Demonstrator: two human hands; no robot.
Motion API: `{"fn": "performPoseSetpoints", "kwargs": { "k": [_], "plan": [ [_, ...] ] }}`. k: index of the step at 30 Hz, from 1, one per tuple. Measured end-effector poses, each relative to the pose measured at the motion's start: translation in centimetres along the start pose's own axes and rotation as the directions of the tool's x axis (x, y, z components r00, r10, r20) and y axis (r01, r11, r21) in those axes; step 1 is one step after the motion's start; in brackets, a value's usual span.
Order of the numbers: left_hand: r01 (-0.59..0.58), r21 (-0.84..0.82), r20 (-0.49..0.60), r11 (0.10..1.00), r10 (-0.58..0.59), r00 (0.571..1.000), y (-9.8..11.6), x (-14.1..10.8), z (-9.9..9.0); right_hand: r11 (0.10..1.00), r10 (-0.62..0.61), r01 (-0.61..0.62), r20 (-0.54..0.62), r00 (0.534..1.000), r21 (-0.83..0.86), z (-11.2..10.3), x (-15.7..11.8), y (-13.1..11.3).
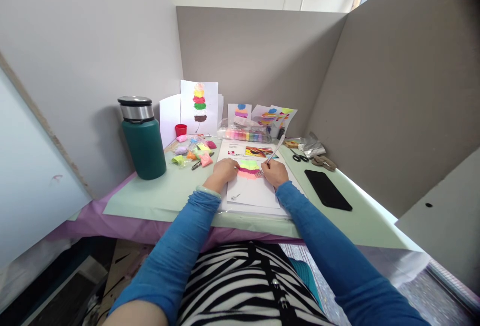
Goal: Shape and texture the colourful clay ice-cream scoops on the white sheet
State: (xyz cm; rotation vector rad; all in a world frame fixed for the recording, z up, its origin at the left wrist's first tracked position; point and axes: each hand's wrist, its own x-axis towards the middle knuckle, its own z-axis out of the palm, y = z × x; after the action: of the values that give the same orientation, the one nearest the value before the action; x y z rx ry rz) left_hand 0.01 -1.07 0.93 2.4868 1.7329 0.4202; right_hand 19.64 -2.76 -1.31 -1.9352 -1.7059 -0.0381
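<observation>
A white sheet of paper (251,193) lies on the table, with bands of yellow-green, magenta and salmon-pink soft clay (248,168) across its upper part. My right hand (275,173) is closed around a metal fork (278,149). The fork's tines point down at the right end of the bands, and its handle rises to the upper right. At the left end of the bands, my left hand (225,172) rests on the paper with its fingers curled together. Whether anything is between those fingertips is hidden.
Left stand a green bottle (143,148), small bags of coloured clay (205,159) and a red cup (181,130). Propped pictures (200,108) and a clay pack (247,135) are behind. Scissors (300,156) and a black phone (328,190) lie right. Grey partitions (262,56) enclose the table.
</observation>
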Motion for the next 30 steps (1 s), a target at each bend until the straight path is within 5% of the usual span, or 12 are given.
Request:
{"fn": "performPoseSetpoints", "kwargs": {
  "k": [30],
  "plan": [
    [-0.012,0.007,-0.001,1.0,0.012,1.0,-0.05,-0.08,0.03,1.0,-0.01,0.01,0.011,1.0,0.013,-0.35,-0.37,-0.41]
  ]
}}
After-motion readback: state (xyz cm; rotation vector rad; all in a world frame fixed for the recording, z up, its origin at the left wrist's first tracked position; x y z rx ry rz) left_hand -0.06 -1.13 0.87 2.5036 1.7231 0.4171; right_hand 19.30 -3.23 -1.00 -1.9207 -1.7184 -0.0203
